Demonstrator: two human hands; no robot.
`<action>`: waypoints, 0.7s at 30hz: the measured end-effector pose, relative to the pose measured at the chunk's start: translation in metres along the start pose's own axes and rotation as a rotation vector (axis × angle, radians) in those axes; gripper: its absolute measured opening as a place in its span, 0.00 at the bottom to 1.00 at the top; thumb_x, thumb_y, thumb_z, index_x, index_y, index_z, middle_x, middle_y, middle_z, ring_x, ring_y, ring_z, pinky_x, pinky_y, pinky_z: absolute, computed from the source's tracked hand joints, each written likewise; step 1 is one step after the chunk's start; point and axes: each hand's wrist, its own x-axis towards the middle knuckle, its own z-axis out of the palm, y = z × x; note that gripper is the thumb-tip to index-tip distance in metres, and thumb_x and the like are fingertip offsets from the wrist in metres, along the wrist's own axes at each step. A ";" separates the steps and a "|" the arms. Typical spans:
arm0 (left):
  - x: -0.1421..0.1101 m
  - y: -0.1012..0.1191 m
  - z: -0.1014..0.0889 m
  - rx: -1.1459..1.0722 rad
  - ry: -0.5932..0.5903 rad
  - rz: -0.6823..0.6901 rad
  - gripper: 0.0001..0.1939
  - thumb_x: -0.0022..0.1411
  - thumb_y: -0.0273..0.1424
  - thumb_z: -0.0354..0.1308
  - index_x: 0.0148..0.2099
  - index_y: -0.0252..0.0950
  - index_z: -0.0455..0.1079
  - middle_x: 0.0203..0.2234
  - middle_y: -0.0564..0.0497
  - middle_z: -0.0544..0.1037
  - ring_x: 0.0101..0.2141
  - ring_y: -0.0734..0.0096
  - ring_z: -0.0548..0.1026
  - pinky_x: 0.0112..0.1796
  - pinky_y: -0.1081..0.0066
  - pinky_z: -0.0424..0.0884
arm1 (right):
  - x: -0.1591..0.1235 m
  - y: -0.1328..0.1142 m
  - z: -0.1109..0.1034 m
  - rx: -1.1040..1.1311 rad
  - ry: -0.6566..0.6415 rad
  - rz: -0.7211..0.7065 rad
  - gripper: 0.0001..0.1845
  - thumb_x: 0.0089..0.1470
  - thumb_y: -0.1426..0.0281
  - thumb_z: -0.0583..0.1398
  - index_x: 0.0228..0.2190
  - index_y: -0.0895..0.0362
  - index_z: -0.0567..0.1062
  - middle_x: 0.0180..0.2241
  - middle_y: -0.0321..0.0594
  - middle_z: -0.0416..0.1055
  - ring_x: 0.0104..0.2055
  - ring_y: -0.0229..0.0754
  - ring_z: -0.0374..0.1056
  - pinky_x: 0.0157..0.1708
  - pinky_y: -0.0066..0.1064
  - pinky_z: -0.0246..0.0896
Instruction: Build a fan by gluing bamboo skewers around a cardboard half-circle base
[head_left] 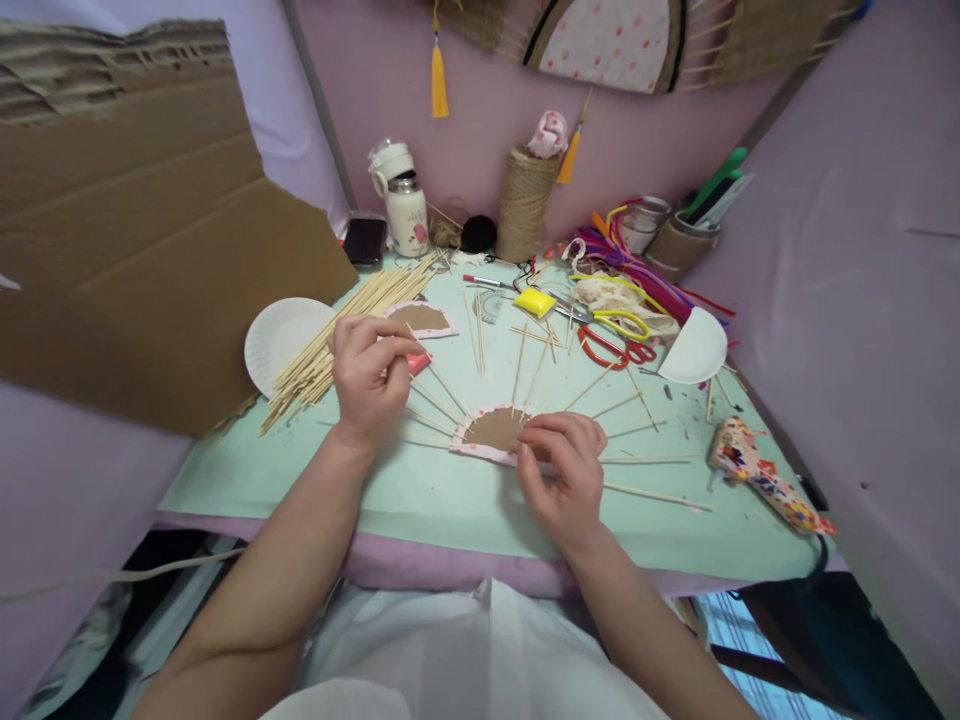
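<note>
Where the near half-round piece (pixel 495 430) lies: on the middle of the desk (pixel 450 510), brown inside, with a pink-spotted white border.
Loose sticks (pixel 649 490) around it: they spread like a fan to the left, far and right sides.
Left hand (pixel 371 375): above the left sticks, near the red packet (pixel 418 364); its grip is narrow, the fingers bent toward the thumb. Maybe a thin stick tip is between them, but I cannot tell surely.
Right hand (pixel 562 470): over the right part of the near half-round piece, covering it partly; its grip is narrow, and whether it pinches something I cannot tell.
Far half-round piece (pixel 420 318): beyond the left hand, smaller in view, also with a spotted border.
Stick bundle (pixel 360 320): at left, partly over the white paper plate (pixel 281 340).
Scissors: the yellow-handled pair (pixel 622 322) and the red-handled pair (pixel 615 352) are at far right, near the cut plate (pixel 697 348).
Glue gun (pixel 769 478): at right, with colourful spots on its body.
Twine roll (pixel 523 205): upright at the far side, right of the white bottle (pixel 407 220).
</note>
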 end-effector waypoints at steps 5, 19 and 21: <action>0.000 -0.001 0.001 0.051 0.048 -0.043 0.13 0.53 0.20 0.51 0.27 0.42 0.74 0.28 0.51 0.76 0.36 0.63 0.70 0.42 0.57 0.65 | 0.005 -0.006 -0.005 0.021 -0.039 -0.030 0.07 0.53 0.77 0.60 0.33 0.54 0.73 0.33 0.39 0.72 0.39 0.44 0.67 0.40 0.42 0.54; -0.001 -0.010 -0.006 0.139 0.107 -0.170 0.10 0.53 0.22 0.57 0.30 0.43 0.75 0.28 0.54 0.77 0.32 0.65 0.75 0.42 0.54 0.70 | 0.017 0.005 -0.029 0.074 -0.227 -0.022 0.10 0.60 0.67 0.56 0.29 0.54 0.75 0.26 0.39 0.72 0.30 0.43 0.68 0.39 0.46 0.61; 0.001 -0.013 -0.004 0.144 0.135 -0.106 0.08 0.51 0.24 0.57 0.28 0.43 0.74 0.23 0.55 0.75 0.28 0.68 0.74 0.38 0.57 0.70 | 0.022 0.011 -0.026 0.050 -0.145 -0.017 0.14 0.61 0.64 0.54 0.27 0.53 0.75 0.26 0.39 0.71 0.29 0.42 0.67 0.39 0.44 0.62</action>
